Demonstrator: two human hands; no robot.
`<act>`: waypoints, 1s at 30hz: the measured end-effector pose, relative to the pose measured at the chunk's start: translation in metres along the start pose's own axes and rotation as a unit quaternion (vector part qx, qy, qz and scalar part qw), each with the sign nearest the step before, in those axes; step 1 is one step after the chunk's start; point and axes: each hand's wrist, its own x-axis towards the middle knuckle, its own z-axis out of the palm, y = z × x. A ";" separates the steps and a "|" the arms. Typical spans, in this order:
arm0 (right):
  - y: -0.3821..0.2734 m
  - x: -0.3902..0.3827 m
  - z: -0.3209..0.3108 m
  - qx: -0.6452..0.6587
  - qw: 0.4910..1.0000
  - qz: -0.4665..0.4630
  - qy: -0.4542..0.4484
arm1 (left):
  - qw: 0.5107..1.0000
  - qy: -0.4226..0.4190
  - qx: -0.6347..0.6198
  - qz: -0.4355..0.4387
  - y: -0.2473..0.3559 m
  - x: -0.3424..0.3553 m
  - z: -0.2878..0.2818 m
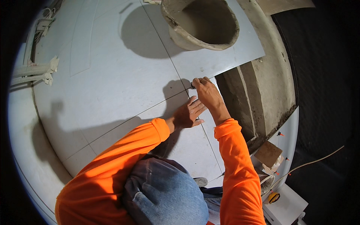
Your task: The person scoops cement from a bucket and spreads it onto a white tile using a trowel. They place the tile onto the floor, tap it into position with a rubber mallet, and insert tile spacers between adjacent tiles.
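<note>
Closed in a fist, my right hand is at the crossing of the tile joints. A small dark rounded piece shows at its fingertips; the rest is hidden by the fingers. Just below and to the left, my left hand reaches over the pale floor tiles with its fingers stretched out and nothing in them. Its fingertips come close to the right wrist. Along the tile edge by my right hand runs a narrow light strip. Thin dark joints divide the tiles.
A mortar-crusted bucket stands on the far tiles. Right of the tile edge lies a lower strip of rough grey mortar. Cables and plaster-smeared pipes stick out at left. Orange clips, a brown square piece and a white box lie lower right.
</note>
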 end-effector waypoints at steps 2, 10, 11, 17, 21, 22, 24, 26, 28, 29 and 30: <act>0.001 0.001 0.001 -0.021 1.000 -0.015 -0.005 | 1.000 0.011 0.003 0.006 0.000 -0.001 0.000; -0.006 -0.004 0.007 -0.071 0.997 -0.013 -0.023 | 0.997 0.066 -0.008 0.035 -0.001 -0.001 0.003; -0.007 -0.003 0.008 -0.080 0.996 -0.007 -0.025 | 0.998 0.049 -0.011 0.034 -0.001 0.000 0.002; -0.010 -0.003 0.015 0.031 0.997 0.048 0.041 | 0.999 0.022 0.015 0.034 0.000 0.000 -0.002; -0.006 -0.008 0.018 0.042 0.989 0.119 0.073 | 0.999 -0.005 0.046 0.019 -0.001 0.003 0.002; -0.005 -0.009 0.019 0.044 0.990 0.107 0.084 | 0.998 -0.001 0.057 0.019 -0.001 0.004 0.003; -0.004 -0.009 0.021 0.043 0.989 0.110 0.083 | 0.998 -0.005 0.059 0.017 -0.002 0.004 0.006; -0.002 -0.007 0.021 0.032 0.991 0.113 0.071 | 0.999 0.009 0.046 0.015 -0.002 0.003 0.007; 0.001 -0.004 0.019 0.030 0.993 0.098 0.061 | 0.999 0.007 0.041 0.010 -0.002 0.002 0.007; 0.003 -0.003 0.017 0.032 0.994 0.087 0.060 | 0.999 -0.014 0.038 0.007 -0.001 0.001 0.007; 0.004 -0.002 0.016 0.030 0.994 0.093 0.048 | 0.999 0.024 0.046 0.017 -0.001 0.001 0.006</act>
